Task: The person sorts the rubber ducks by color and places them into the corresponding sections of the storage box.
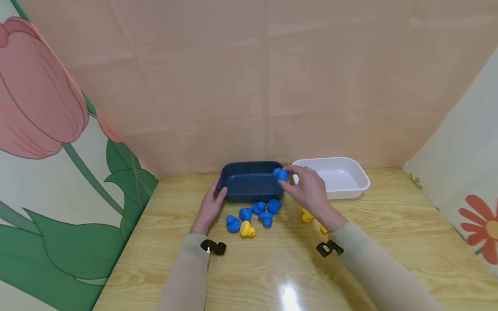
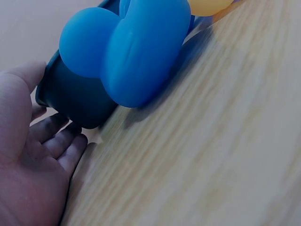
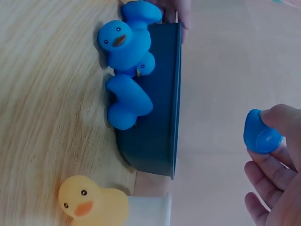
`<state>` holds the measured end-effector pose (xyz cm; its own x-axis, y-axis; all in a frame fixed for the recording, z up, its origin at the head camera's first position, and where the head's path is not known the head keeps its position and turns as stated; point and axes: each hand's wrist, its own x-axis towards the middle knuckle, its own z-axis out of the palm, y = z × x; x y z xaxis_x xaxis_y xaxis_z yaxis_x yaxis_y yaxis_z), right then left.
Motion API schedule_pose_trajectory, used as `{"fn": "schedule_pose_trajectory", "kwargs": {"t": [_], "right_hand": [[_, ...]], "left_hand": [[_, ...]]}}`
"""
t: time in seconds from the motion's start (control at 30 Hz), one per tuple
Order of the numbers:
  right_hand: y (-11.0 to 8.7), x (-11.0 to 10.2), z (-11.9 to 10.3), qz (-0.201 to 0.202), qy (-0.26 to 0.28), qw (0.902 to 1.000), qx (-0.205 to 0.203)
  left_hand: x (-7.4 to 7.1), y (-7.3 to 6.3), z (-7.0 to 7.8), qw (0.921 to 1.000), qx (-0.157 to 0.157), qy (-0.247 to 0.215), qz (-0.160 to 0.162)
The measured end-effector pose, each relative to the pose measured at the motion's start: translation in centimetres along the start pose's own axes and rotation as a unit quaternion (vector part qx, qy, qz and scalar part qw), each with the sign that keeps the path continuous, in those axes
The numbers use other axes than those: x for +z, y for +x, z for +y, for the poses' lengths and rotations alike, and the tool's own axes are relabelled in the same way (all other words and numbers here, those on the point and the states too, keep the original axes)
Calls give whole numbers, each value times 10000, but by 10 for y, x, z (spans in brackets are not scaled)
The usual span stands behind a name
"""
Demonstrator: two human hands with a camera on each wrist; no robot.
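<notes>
The right hand (image 1: 307,190) pinches a blue rubber duck (image 1: 281,175) over the right end of the dark blue tray (image 1: 249,188), which the flat-fingered left hand (image 1: 212,205) steadies, so releasing the duck inside seems next.

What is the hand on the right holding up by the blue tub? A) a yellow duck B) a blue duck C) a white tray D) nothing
B: the right hand pinches a blue duck in its fingertips, at the right end of the dark blue tub.
</notes>
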<state>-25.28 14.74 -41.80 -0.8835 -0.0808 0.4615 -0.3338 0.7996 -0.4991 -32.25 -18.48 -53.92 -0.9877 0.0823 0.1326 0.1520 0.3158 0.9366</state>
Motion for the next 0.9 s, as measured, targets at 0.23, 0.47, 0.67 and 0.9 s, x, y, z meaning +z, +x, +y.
{"fn": "schedule_pose_trajectory", "kwargs": {"t": [0.23,0.47,0.67,0.9], "right_hand": [[14,12,1,-123,179,9994,277],[25,23,10,-198,108,9989,404],[33,32,14,-337,160,9975,595],[41,41,13,-395,151,9979,494]], "left_hand": [[-1,-1,-2,10000,-26,4,38],[1,1,-1,10000,-33,66,4],[2,2,-1,10000,32,33,0],[1,1,0,10000,-31,12,4]]}}
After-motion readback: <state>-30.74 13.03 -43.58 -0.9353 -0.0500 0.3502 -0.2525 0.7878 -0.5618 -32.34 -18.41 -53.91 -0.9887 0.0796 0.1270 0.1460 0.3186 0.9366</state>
